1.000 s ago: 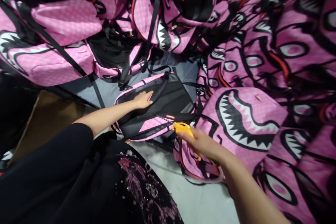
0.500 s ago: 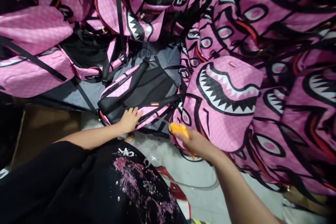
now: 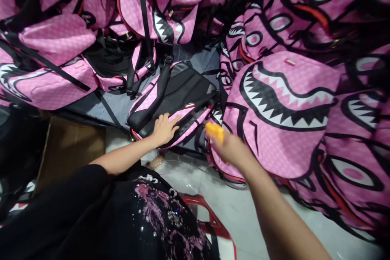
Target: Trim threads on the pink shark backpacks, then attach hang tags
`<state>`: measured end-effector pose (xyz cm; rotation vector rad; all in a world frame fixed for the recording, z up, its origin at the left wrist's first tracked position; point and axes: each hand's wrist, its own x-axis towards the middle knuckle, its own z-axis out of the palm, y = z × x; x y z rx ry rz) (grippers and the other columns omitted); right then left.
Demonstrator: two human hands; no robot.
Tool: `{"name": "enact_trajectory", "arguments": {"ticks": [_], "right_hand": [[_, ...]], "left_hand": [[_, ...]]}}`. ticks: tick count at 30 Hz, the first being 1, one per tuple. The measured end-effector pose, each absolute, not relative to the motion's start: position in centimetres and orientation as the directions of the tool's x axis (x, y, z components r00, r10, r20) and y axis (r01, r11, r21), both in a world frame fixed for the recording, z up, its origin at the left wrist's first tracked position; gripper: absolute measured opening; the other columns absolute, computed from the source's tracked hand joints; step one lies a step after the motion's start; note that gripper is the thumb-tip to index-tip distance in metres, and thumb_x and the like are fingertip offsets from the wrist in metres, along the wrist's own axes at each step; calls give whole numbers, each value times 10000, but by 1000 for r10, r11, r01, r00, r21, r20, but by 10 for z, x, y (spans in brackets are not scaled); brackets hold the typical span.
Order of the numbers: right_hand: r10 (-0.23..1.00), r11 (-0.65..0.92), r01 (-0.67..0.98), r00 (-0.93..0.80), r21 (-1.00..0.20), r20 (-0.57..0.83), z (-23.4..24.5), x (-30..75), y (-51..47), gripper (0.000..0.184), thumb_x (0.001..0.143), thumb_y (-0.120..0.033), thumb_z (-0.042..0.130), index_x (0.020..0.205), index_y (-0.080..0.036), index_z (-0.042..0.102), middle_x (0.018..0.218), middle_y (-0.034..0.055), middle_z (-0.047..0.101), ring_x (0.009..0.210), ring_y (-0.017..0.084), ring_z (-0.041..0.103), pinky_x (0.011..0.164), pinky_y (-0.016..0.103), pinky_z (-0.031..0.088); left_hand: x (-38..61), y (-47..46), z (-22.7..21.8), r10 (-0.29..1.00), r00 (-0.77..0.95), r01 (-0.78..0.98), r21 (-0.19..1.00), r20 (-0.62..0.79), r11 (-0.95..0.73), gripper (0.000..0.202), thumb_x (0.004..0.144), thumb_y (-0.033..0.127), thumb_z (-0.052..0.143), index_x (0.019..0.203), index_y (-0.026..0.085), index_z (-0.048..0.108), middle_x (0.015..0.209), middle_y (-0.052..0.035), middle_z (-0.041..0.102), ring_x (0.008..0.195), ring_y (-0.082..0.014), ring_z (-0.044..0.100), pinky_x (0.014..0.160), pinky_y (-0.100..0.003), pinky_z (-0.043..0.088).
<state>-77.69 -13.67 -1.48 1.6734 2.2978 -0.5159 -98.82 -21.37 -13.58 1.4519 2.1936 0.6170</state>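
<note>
Pressing backpack (image 3: 179,101) edge, left hand (image 3: 164,128) flat

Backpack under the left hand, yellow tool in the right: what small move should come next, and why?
Probably bring the yellow tool leftward to the backpack. The left hand lies flat on its lower pink edge, pinning it back-side up, while the right hand grips the tool just to its right, short of the fabric. Which spot on the backpack to aim for cannot be told.

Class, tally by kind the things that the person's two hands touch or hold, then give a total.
Pink backpack with black back panel, under the left hand: 1
Yellow plastic tool, held in the right hand: 1
Total: 2
</note>
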Motion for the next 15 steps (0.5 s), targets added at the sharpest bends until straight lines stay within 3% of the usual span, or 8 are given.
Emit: {"name": "enact_trajectory", "arguments": {"ticks": [3,5,7,8,10,12,15], "right_hand": [[762,377,926,-332,-37,-556,-38,-780,-193,410,976,-473,393,1167,-142,542,865,129,691,803,241,685,612,268,404],[752,358,934,-293,-9,-591,-56,-784,-242,358,996,-411,351,1157,-144,526,800,110,685,756,243,692,606,277,415],[731,354,935,-281,-7,-622,-73,-792,-284,303,995,-334,339,1156,-152,519,795,100,683,756,259,698,613,298,442],[736,356,934,-277,6,-617,-82,-797,-299,294,991,-279,320,1170,-151,515,816,106,683,774,267,701,622,310,457],[784,346,936,-252,62,-567,-99,-810,-316,350,971,-162,253,1209,-120,507,869,143,674,809,277,702,643,330,480],[838,318,943,-233,95,-494,-117,-827,-315,410,962,-126,200,1241,-79,498,883,175,656,813,278,700,652,334,492],[902,207,974,-154,92,-403,-146,-856,-295,440,986,-217,233,1321,-23,443,902,206,632,812,277,692,647,325,501]], "left_hand": [[-1001,-215,-128,936,-254,660,664,-244,352,544,946,459,414,1465,297,409,1289,-128,511,1227,-286,473,1044,-441,382],[-1027,-224,-119,967,-189,610,752,-169,250,560,920,487,471,1440,282,447,1340,-115,497,1294,-275,430,1109,-432,321],[-1061,-236,-112,945,-325,514,835,-19,194,531,885,466,549,1376,267,512,1366,-98,496,1340,-257,391,1142,-403,285],[-1079,-240,-111,883,-468,383,892,-35,238,490,882,439,566,1333,249,541,1323,-90,534,1324,-236,413,1133,-372,304],[-1113,-243,-116,683,-656,-43,918,-323,394,386,893,384,566,1223,185,587,1117,-85,634,1194,-209,528,1049,-325,399],[-1138,-237,-126,532,-554,-399,765,-640,505,271,890,319,577,1074,125,622,857,-73,662,966,-205,625,903,-313,488],[-1155,-221,-142,540,-346,-562,630,-767,535,165,856,238,618,951,104,630,634,-42,625,684,-192,637,736,-316,533]]}}
